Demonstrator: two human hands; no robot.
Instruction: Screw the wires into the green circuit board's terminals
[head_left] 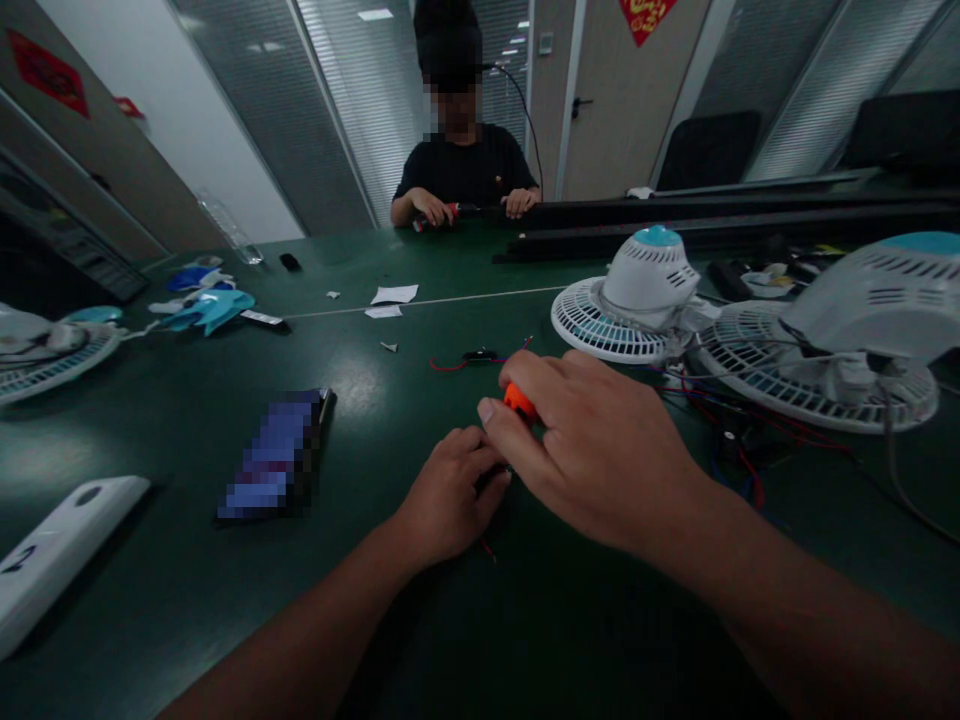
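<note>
My right hand [592, 440] is closed round an orange-handled tool [518, 400], whose tip points down toward my left hand. My left hand [450, 490] is curled on the dark green table [187, 600], pinching a small dark part with a thin red wire [487, 548] running out beneath it. What the part is I cannot make out. The two hands touch at the fingertips.
Two dismantled white fan heads [637, 295] [847, 335] with loose wires lie at right. A small black part with red wires [480, 356] lies ahead. A phone [277, 455], a white casing [52, 550], blue fan blades [206, 308] and paper scraps [394, 295] lie left. A person [465, 165] works opposite.
</note>
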